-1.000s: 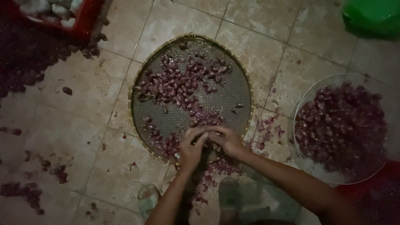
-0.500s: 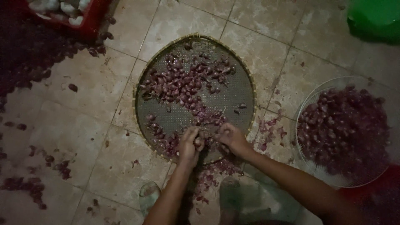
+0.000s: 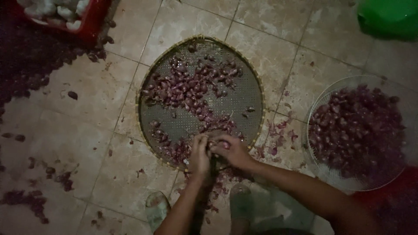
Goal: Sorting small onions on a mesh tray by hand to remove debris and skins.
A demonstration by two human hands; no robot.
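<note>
A round woven sieve tray [image 3: 248,93] lies on the tiled floor with many small purple shallots [image 3: 187,89] spread over it. My left hand [image 3: 199,157] and my right hand [image 3: 232,150] meet over the near rim of the tray, fingers curled together around one shallot [image 3: 216,146]. What exactly each finger does is hidden in the dim light. Purple skins [image 3: 274,139] lie on the floor beside my right hand.
A white wire basket [image 3: 324,169] full of shallots stands at the right. A red crate [image 3: 89,24] with pale items sits top left, a green tub [image 3: 387,17] top right. Loose shallots and skins [image 3: 26,69] cover the floor at left. My sandalled feet [image 3: 159,206] are below.
The view has drifted so the tray sits slightly lower and more central. My hands stay together at the tray's near rim, working the same spot.
</note>
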